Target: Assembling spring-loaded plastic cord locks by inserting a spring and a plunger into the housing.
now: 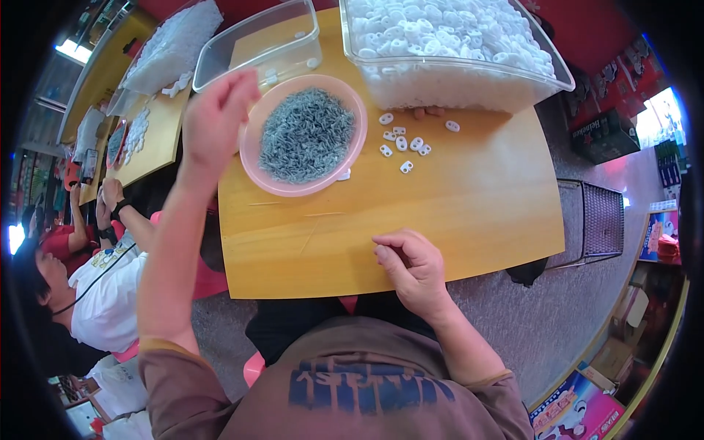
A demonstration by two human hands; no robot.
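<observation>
My left hand [220, 110] is raised at the left edge of the table, close to the pink bowl [361, 121] and in front of a clear plastic bin. It is smeared by motion, so its fingers are unclear. The bowl is full of small grey-blue pieces [304, 136], thin like springs or screws. Near the table's front edge my right hand [416, 271] is closed, thumb against curled fingers; anything between them is too small to make out. Several small white plastic pieces [401, 143] with two holes lie loose beyond it. Thin sticks [323, 214] lie left of it.
A large clear bin [455, 86] heaped with white pieces stands at the back right. The other clear bin [213, 64], at the back left, holds only a few. At left, a person [110, 293] in white sits by another table [158, 121]. A metal mesh stool [603, 218] is at right.
</observation>
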